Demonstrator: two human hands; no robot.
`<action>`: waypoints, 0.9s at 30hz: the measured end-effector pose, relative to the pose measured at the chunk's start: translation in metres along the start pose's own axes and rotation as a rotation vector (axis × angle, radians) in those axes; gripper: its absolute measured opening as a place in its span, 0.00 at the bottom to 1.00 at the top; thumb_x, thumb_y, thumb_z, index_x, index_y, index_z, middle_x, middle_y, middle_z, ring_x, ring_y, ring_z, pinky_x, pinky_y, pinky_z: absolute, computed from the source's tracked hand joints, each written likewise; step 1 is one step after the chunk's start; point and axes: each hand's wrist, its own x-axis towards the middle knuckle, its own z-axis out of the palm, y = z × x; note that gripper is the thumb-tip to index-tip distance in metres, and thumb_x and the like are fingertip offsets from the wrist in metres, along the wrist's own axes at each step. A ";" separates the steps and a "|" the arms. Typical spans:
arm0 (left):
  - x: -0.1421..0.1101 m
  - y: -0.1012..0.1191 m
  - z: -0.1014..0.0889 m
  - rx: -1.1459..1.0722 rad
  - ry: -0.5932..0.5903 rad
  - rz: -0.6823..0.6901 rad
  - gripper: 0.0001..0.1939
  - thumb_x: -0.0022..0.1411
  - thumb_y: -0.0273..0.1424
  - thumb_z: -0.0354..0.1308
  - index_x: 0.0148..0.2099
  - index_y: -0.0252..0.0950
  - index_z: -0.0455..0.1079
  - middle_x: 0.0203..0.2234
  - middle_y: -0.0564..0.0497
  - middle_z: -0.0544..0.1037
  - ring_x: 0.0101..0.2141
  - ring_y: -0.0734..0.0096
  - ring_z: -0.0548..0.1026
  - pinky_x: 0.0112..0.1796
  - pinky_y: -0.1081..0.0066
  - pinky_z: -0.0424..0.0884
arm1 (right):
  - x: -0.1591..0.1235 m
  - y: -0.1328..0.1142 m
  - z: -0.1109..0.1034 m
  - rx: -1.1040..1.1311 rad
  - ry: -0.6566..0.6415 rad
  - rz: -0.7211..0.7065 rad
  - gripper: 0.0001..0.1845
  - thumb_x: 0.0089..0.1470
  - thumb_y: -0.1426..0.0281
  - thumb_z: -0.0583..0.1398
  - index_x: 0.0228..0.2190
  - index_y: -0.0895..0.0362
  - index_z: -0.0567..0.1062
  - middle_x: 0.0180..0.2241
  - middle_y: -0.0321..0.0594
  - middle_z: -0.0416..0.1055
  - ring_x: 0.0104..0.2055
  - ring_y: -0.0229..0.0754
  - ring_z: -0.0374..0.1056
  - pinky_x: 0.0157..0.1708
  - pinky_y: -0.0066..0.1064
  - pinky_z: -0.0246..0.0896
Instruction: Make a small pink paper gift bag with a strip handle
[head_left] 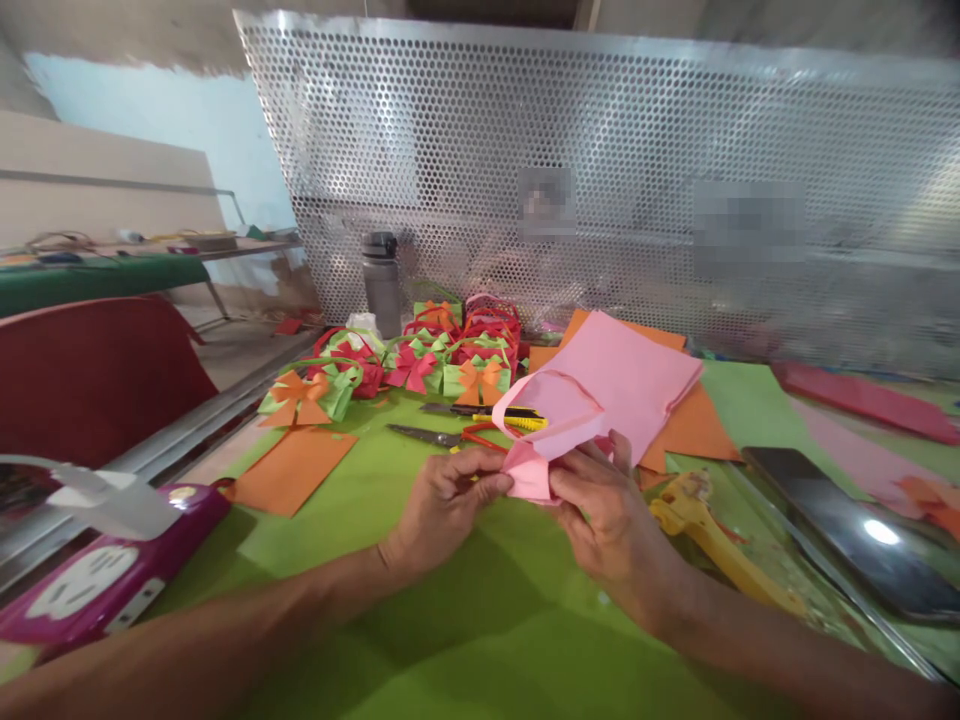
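My left hand [444, 505] and my right hand [607, 520] meet over the green table sheet [360, 520]. Both pinch a small folded pink paper piece [531, 478] between fingers and thumbs. A curved pink paper strip [551, 385] rises from that piece like a handle. Behind it lies a loose pink sheet [630, 375] on top of orange sheets [694, 425].
Scissors [431, 436] and a yellow cutter [495, 413] lie just beyond my hands. Several finished paper baskets with bows [420, 360] stand at the back beside a grey bottle [382, 282]. A glue gun [709, 535] and phone [847, 525] lie right; an orange sheet [292, 468] and purple power strip [105, 580] left.
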 end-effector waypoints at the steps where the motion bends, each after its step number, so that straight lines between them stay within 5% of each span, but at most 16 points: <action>1: 0.000 -0.001 0.000 -0.020 0.002 -0.004 0.06 0.54 0.27 0.60 0.35 0.35 0.76 0.24 0.52 0.76 0.26 0.75 0.71 0.28 0.78 0.68 | 0.000 -0.001 0.000 0.009 -0.006 0.004 0.09 0.52 0.75 0.54 0.21 0.57 0.66 0.28 0.35 0.69 0.35 0.44 0.61 0.42 0.40 0.42; 6: 0.000 -0.001 0.000 -0.024 -0.027 -0.048 0.06 0.55 0.28 0.59 0.35 0.32 0.74 0.26 0.50 0.76 0.27 0.75 0.71 0.28 0.78 0.68 | 0.000 -0.005 -0.004 0.083 -0.011 0.047 0.10 0.52 0.66 0.58 0.22 0.56 0.69 0.30 0.35 0.70 0.37 0.44 0.62 0.44 0.39 0.42; 10: -0.001 0.002 0.000 0.005 0.024 0.045 0.07 0.59 0.28 0.55 0.40 0.33 0.70 0.30 0.49 0.75 0.28 0.74 0.73 0.29 0.75 0.71 | 0.002 -0.007 -0.007 0.096 0.009 0.068 0.09 0.52 0.70 0.57 0.22 0.56 0.69 0.28 0.34 0.69 0.36 0.42 0.61 0.44 0.39 0.43; 13: -0.001 0.003 -0.003 0.226 0.054 0.246 0.06 0.60 0.24 0.52 0.39 0.34 0.69 0.33 0.47 0.75 0.33 0.71 0.74 0.34 0.72 0.72 | 0.004 -0.008 -0.008 0.086 0.001 0.073 0.05 0.51 0.72 0.57 0.24 0.55 0.71 0.29 0.34 0.70 0.36 0.43 0.61 0.44 0.39 0.44; 18: 0.002 0.001 -0.010 0.573 -0.073 0.593 0.13 0.59 0.18 0.51 0.43 0.34 0.71 0.39 0.44 0.75 0.40 0.72 0.74 0.40 0.73 0.70 | 0.004 -0.009 -0.008 0.121 -0.008 0.081 0.04 0.51 0.73 0.57 0.25 0.53 0.71 0.32 0.33 0.71 0.40 0.43 0.63 0.45 0.38 0.44; 25: 0.004 0.004 -0.008 0.611 0.001 0.600 0.09 0.57 0.18 0.55 0.39 0.33 0.71 0.34 0.46 0.77 0.35 0.74 0.75 0.38 0.76 0.71 | 0.004 -0.012 -0.009 0.150 -0.009 0.098 0.07 0.50 0.74 0.56 0.25 0.52 0.72 0.32 0.32 0.72 0.39 0.42 0.64 0.49 0.41 0.43; 27: 0.003 0.008 -0.005 0.549 0.035 0.490 0.07 0.56 0.19 0.56 0.37 0.32 0.70 0.30 0.48 0.78 0.32 0.74 0.76 0.35 0.77 0.71 | 0.004 -0.013 -0.009 0.161 0.005 0.097 0.08 0.50 0.74 0.56 0.24 0.52 0.72 0.33 0.32 0.72 0.39 0.42 0.64 0.50 0.41 0.42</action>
